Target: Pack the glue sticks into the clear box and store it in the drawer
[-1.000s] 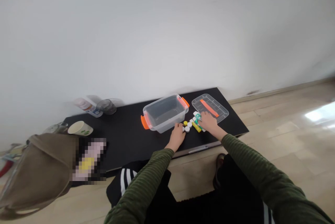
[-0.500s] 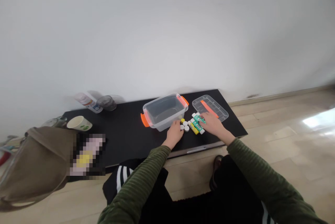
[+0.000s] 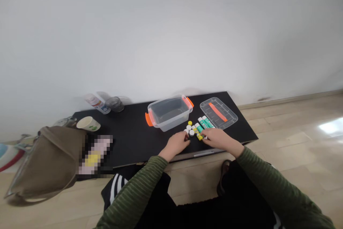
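Note:
On the black table lie green-and-white glue sticks side by side, with a yellow glue stick at their left. Small round white caps and a yellow cap are clustered beside them. My left hand rests at the near left of the cluster, fingers bent and thumb apart, fingertips against a white cap. My right hand is at the near ends of the sticks, thumb and fingers around a green stick's white end. Its fingers partly hide the sticks.
Behind the caps stands a clear box with orange latches. Its clear lid with an orange handle lies at the right. Farther left are a paper cup, a glass, a spray bottle and a brown bag.
My right hand has moved nearer to me, from the middle of the sticks to their near ends, uncovering the green sticks. My left hand has drawn slightly back toward the table's front edge.

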Action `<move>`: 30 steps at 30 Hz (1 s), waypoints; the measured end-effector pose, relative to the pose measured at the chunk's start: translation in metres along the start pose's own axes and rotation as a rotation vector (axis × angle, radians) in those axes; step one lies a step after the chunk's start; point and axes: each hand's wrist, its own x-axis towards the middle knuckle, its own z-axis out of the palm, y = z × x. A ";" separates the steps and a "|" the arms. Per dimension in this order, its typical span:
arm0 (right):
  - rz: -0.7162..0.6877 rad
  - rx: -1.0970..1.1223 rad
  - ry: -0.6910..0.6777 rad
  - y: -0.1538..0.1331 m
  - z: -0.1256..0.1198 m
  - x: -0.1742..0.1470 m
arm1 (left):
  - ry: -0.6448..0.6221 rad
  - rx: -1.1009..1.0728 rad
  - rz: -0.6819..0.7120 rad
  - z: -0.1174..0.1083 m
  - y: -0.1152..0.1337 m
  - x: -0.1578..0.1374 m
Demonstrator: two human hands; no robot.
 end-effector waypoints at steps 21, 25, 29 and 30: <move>-0.177 1.338 -0.186 -0.032 -0.006 0.006 | -0.257 -1.323 -0.055 -0.046 0.021 -0.048; 0.030 1.313 -0.130 -0.022 0.001 0.021 | -0.259 -1.233 -0.106 -0.028 0.015 -0.022; 0.074 1.216 -0.111 -0.014 0.009 0.021 | -0.198 -1.127 -0.140 -0.021 0.009 -0.011; 0.080 1.189 -0.109 -0.012 0.011 0.020 | -0.185 -1.093 -0.148 -0.019 0.007 -0.009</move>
